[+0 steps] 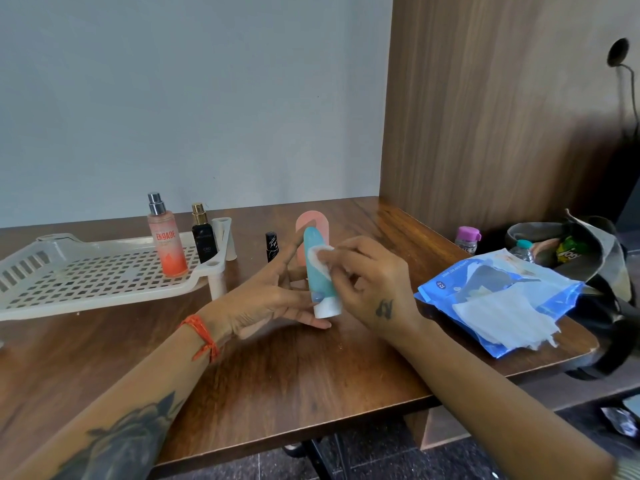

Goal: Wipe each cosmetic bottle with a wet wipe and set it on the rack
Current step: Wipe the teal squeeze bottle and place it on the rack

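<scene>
My left hand [273, 296] holds a teal tube [320, 275] with a white cap, cap end down, just above the table. My right hand [367, 278] pinches a small white wet wipe [320, 252] against the tube's upper part. The cream plastic rack [69, 275] stands at the left. On it are an orange-pink spray bottle [166, 240] and a small black perfume bottle [203, 237]. A small black bottle [272, 245] and a pink tube [310, 223] stand on the table behind the teal tube.
A blue wet-wipe pack [495, 299] lies open at the right with wipes sticking out. Behind it sit a pink-capped jar [467, 239] and a dark bag [568, 251] at the table's right edge. A wooden panel rises at the back right.
</scene>
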